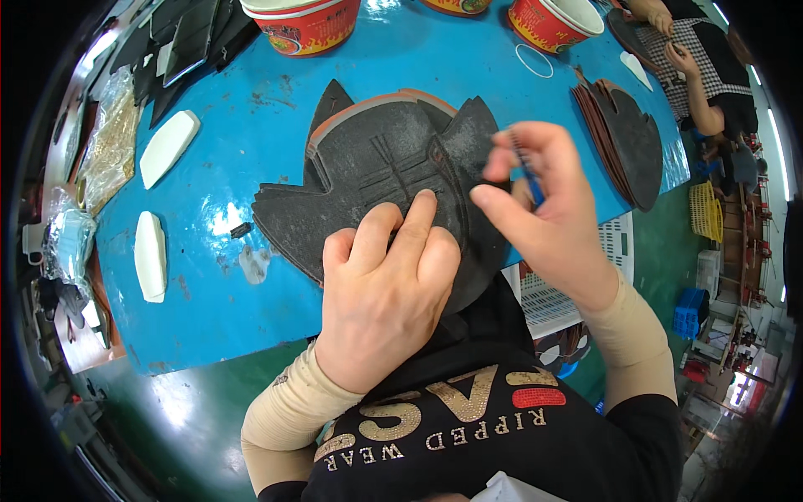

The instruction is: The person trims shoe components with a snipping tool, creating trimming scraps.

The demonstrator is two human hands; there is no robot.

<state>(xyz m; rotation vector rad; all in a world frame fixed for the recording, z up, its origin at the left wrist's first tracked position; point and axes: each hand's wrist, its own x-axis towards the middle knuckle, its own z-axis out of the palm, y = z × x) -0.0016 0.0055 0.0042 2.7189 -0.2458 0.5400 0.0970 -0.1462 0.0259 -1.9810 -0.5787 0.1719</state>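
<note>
A stack of black, leather-like cut pieces (343, 171) with pointed corners and reddish-brown edges lies before me on the blue table. Dark lines and slits cross the top piece. My left hand (389, 276) is bent over the near side of the stack, fingers pressed on the top piece, with one finger reaching toward the slits; its thumb is hidden. Above the stack's right side, my right hand (544, 201) is closed around a slim blue-handled tool (532, 186) with a dark upper end. Motion blur hides the tool's exact kind.
On the blue table (217, 293) are pale oval pieces (170, 149) at left and a red paper tub (305, 27) at the far side. Another dark stack (623, 138) stands at right. A white plastic basket (544, 301) sits below the edge. A person in a checked apron (687, 63) works far right.
</note>
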